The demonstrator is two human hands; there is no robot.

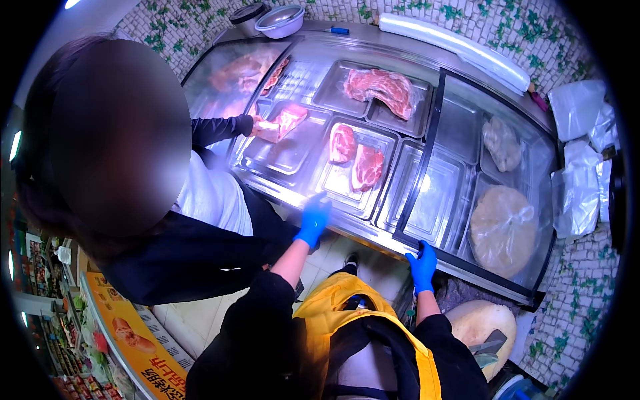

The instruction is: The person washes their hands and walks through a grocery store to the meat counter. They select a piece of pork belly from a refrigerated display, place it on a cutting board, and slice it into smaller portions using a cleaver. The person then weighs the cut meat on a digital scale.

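Note:
My left hand (315,217), in a blue glove and blurred, hovers at the front edge of the refrigerated display case (360,231). It appears to hold nothing. My right hand (423,265), gloved alike, has its fingertips at the lower end of the black-framed glass panel (440,165); whether it grips is unclear. Two slices of raw meat (367,167) lie in a steel tray (340,197) beyond my left hand. Farther back, a large raw cut (381,90) spans two trays. At left, another person's hand (256,126) touches a pale-edged slab of meat (290,120).
The other person (215,195) stands close on my left. Under the right glass lie bagged pale food masses (502,232). A plastic-film roll (455,50) and a white basin (280,22) sit along the back ledge. Knives (487,347) rest on a round chopping block (480,320) at lower right.

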